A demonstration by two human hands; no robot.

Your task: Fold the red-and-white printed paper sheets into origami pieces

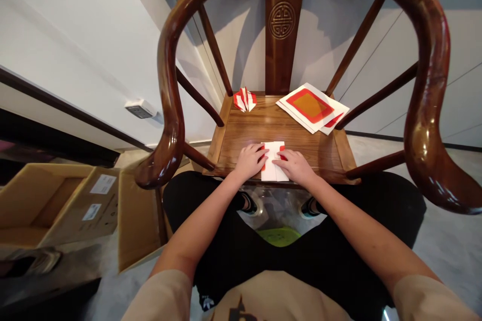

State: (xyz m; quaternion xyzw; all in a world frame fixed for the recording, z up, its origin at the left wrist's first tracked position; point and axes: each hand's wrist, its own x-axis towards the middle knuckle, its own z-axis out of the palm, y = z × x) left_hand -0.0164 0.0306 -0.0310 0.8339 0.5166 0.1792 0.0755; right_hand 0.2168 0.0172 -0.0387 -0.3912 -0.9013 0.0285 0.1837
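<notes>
A folded white and red paper (274,168) lies at the front edge of the wooden chair seat (256,128). My left hand (249,160) rests on its left side, fingertips touching the paper. From the right, my right hand (296,164) presses its fingers on the paper's right part. Both hands are fairly flat, with the fingers a little bent and nothing gripped between them. A folded red and white paper piece (245,99) stands at the seat's back left. At the back right lie white sheets with red and orange rectangles (311,106), overlapping.
Curved brown armrests (171,85) and slanted spindles surround the seat. Open cardboard boxes (81,208) stand on the floor at left. A socket (140,109) sits on the left wall. A green object (279,236) lies below the seat.
</notes>
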